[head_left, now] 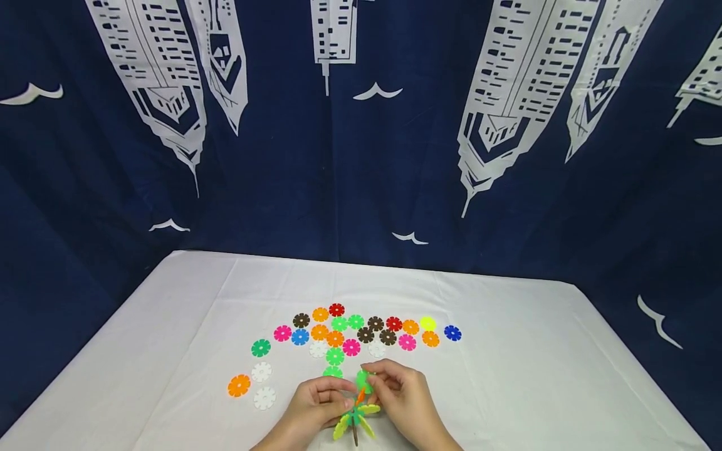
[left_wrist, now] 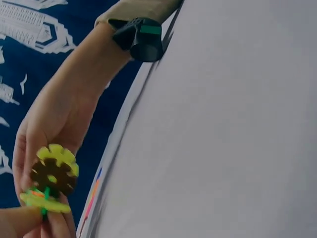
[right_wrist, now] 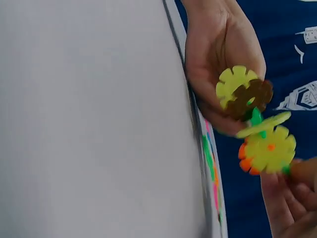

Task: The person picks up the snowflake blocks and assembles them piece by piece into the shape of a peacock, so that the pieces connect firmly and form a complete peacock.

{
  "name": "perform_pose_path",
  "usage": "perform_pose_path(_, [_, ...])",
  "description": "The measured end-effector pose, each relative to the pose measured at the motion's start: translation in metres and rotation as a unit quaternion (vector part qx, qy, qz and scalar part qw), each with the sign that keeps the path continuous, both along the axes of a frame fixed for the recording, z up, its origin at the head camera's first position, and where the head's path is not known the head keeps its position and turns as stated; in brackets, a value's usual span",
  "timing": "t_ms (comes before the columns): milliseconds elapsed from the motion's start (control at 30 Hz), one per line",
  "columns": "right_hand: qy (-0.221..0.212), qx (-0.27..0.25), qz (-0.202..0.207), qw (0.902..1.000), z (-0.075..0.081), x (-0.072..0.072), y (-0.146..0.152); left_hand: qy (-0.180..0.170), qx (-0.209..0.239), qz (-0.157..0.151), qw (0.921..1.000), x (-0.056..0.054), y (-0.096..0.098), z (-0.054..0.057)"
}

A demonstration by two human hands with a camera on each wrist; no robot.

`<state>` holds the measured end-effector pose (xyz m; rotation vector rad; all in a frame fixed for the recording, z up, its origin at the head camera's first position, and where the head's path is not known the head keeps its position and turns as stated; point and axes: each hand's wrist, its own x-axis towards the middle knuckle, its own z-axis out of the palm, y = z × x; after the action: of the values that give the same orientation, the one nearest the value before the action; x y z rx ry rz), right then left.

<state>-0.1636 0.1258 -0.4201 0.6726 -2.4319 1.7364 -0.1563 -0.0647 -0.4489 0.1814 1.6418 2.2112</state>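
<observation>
Head view — hands (head_left: pixel 317 404) (head_left: pixel 403 391) curled; left grips disc cluster (head_left: pixel 354 415); right — green disc (head_left: pixel 363 379).

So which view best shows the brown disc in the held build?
Left wrist: the brown disc nearly faces the camera, its notched rim mostly clear. Right wrist shows it more slanted; head shows it only edge-on, as a thin strip.

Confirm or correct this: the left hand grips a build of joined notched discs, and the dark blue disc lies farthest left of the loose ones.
Not quite: the dark blue disc lies farthest right of the loose discs, not farthest left; the head view shows it. The left hand does grip the build of joined notched discs.
</observation>
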Motion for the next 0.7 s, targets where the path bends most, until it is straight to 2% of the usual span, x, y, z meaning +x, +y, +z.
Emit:
perform_pose_path(67, [-0.005, -0.001, 0.004, 1.0000, 0.006, -0.005, 0.005, -0.006, 0.021, -0.007, 0.9997, -0.004, -0.003, 0.000])
perform_pose_path(100, [-0.006, 0.005, -0.007, 0.9999, 0.010, -0.009, 0.009, -0.011, 0.034, -0.010, 0.9993, -0.006, -0.005, -0.001])
perform_pose_path(167, [0.002, 0.032, -0.052, 0.9981, 0.016, -0.019, 0.019, -0.020, 0.055, -0.015, 0.9982, -0.009, -0.008, -0.001])
perform_pose_path(233, [0.009, 0.077, -0.105, 0.9914, 0.016, -0.032, 0.027, -0.032, 0.071, -0.021, 0.9968, -0.010, -0.010, -0.002])
perform_pose_path(333, [0.011, 0.191, -0.171, 0.9665, 0.006, -0.046, 0.036, -0.046, 0.082, -0.041, 0.9947, -0.007, -0.010, -0.005])
perform_pose_path(400, [0.009, 0.252, -0.184, 0.9500, -0.004, -0.052, 0.038, -0.050, 0.091, -0.055, 0.9931, -0.005, -0.009, -0.006])
perform_pose_path(500, [0.025, 0.302, -0.198, 0.9323, -0.013, -0.057, 0.038, -0.051, 0.099, -0.066, 0.9916, -0.004, -0.008, -0.005])
perform_pose_path(600, [0.042, 0.301, -0.204, 0.9307, -0.014, -0.061, 0.038, -0.054, 0.098, -0.070, 0.9913, -0.005, -0.007, -0.003])
perform_pose_path(700, [0.039, 0.279, -0.210, 0.9363, -0.014, -0.066, 0.040, -0.058, 0.086, -0.070, 0.9922, -0.006, -0.007, -0.001])
